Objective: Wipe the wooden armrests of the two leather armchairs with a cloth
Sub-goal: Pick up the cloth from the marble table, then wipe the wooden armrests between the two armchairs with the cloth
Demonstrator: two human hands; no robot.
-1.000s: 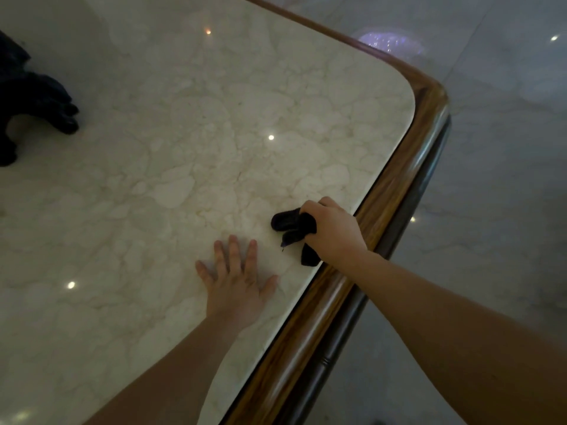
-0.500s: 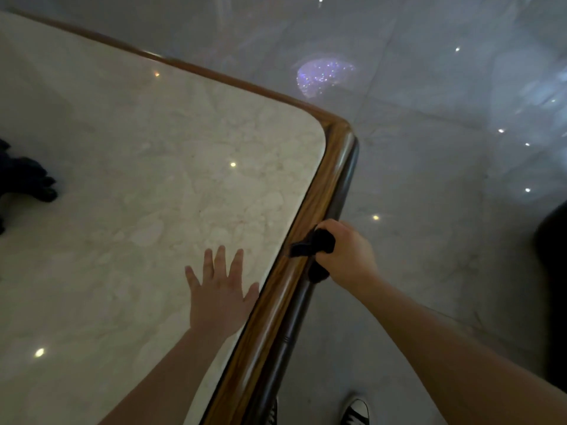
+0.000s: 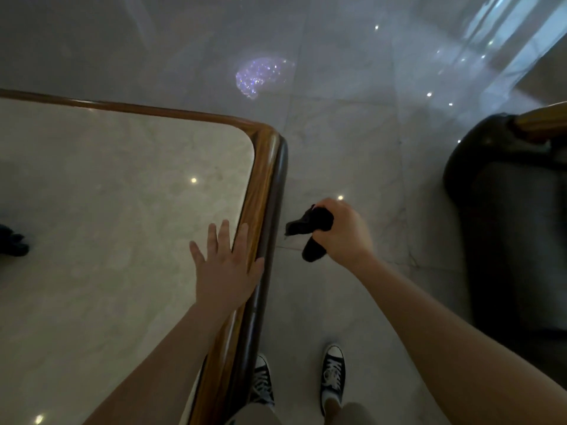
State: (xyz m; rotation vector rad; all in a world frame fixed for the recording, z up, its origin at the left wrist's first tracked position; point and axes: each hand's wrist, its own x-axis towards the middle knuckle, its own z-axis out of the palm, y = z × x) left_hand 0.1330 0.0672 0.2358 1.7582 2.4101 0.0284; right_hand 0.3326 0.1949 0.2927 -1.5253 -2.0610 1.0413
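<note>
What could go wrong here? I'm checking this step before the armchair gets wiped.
The black cloth is bunched in the right hand with ends dangling over the floor, so it might slip. The left hand rests on the table's wooden edge, perhaps smudging it. The armchair sits close; turning could bump it.

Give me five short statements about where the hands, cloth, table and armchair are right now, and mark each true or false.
1. The right hand grips a dark cloth. True.
2. The cloth is pressed on the armchair's wooden armrest. False: it hangs over the floor, between the table and the armchair.
3. The left hand lies flat, fingers spread, at the table's wooden rim. True.
4. The left hand holds a second cloth. False: it is empty.
5. The armchair is at the right of the view. True.
</note>
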